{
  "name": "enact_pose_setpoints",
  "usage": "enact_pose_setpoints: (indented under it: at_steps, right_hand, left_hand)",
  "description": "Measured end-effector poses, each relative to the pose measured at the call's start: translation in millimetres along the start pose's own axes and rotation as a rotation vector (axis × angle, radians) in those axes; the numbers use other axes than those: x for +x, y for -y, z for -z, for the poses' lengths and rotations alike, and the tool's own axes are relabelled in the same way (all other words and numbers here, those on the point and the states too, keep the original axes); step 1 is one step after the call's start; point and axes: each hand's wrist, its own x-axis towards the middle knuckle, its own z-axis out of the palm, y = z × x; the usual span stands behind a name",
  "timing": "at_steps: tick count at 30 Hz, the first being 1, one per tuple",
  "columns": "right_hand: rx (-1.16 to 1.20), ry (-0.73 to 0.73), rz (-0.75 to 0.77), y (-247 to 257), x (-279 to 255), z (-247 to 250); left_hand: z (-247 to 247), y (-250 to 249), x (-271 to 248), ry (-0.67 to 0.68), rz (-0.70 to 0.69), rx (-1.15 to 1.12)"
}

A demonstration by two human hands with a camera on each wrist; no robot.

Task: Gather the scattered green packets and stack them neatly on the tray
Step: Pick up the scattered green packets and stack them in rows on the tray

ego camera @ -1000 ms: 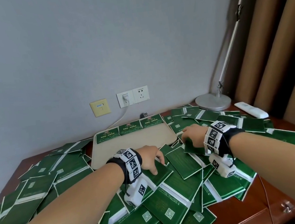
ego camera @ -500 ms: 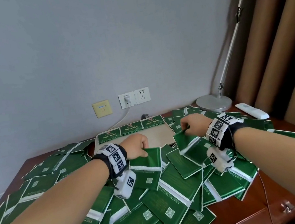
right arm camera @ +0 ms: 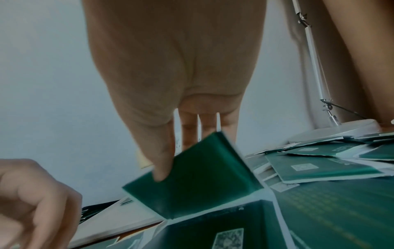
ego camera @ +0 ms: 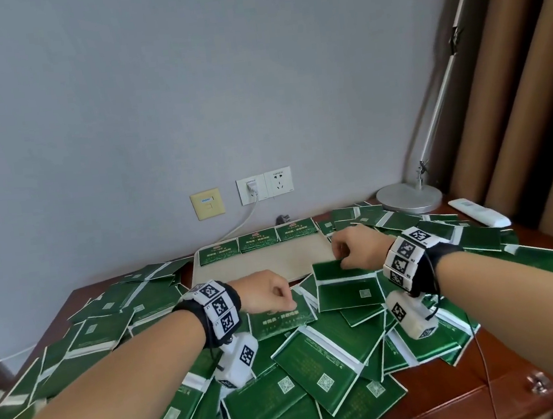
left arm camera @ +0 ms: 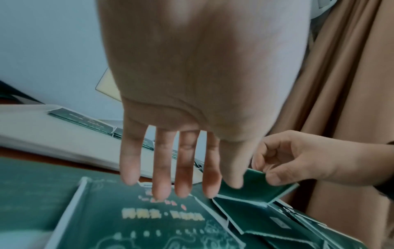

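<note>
Both forearms reach forward over a big messy pile of green packets [ego camera: 319, 359] covering the near part of the desk [ego camera: 463, 405], each wrist wearing a band with black-and-white marker squares.

The left hand [ego camera: 267, 294] sits just short of the tray [ego camera: 261, 266], knuckles up, wrist roughly level. From the head view it looks curled, but the left wrist view shows its fingers [left arm camera: 185, 168] hanging long and mostly straight, tips hovering right at the top edge of a printed packet [ego camera: 282, 319]. Whether they actually touch it, can't tell, so that grip is loose and holding nothing I can confirm.

The right hand [ego camera: 358, 246] is a bit farther out, at the tray's near right corner, palm down. Its grip is pinched on a folded packet [right arm camera: 192, 175]: thumb on the front face, fingers behind, lifting the upper flap at a tilt while the lower half lies on the pile.

Beyond the hands, the tray has three packets [ego camera: 258, 240] lined up side by side along its far edge. Past the tray to the right stands a lamp [ego camera: 408, 197] base with a white remote [ego camera: 479, 217] beside it.
</note>
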Motion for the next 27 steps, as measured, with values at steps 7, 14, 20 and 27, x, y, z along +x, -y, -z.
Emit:
enact_pose_setpoints:
  at_steps: [7,14,20,27]
  right_hand:
    - [-0.001,0.159,-0.013,9,-14,1]
    - [-0.084,0.225,-0.072,4,-25,-8]
    - [-0.147,0.281,-0.085,10,-23,-22]
    - [-0.232,0.200,-0.184,15,-20,-23]
  left_hand:
    - [-7,1,-2,-0.018,0.070,0.126]
    - [-21,8,0,0.028,0.178,0.180]
    - [-22,7,0,-0.033,0.179,0.176]
    - [-17,9,-9,-0.132,0.156,0.132]
